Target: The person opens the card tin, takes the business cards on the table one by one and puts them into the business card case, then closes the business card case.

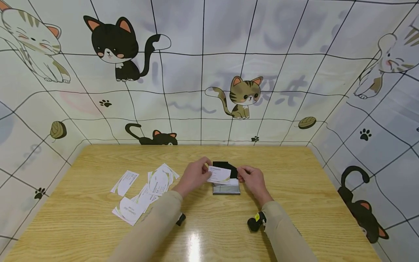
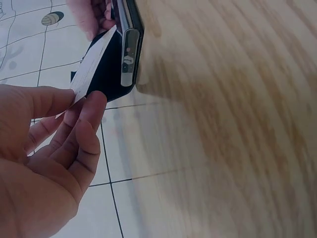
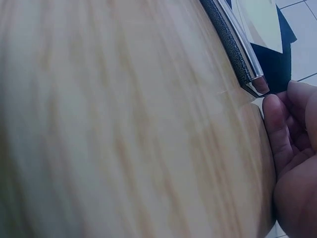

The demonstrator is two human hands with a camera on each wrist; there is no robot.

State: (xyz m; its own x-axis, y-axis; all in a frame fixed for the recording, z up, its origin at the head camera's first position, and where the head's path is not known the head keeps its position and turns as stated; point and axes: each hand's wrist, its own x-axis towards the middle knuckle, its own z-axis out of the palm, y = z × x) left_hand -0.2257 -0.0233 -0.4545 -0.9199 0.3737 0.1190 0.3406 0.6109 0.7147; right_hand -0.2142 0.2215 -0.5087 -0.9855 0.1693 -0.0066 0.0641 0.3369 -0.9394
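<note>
A business card holder with a silver metal body (image 1: 226, 189) and a black flap (image 1: 220, 164) lies opened on the table. Just over it, my left hand (image 1: 195, 175) pinches a white business card (image 1: 219, 175) between thumb and fingers, as the left wrist view also shows with the card (image 2: 95, 62) tilted beside the metal case (image 2: 130, 55). Another white card edge shows under it on the case. At the right side, my right hand (image 1: 254, 180) pinches the edge of the black flap; the right wrist view has its thumb and finger at the flap (image 3: 277, 69).
Several business cards (image 1: 159, 182) lie spread in an overlapping pile left of my left forearm. One small group (image 1: 126, 182) sits apart further left. The wooden table (image 1: 294, 171) ends at a cloth wall with printed cats. Black wrist devices (image 1: 254, 223) sit under both wrists.
</note>
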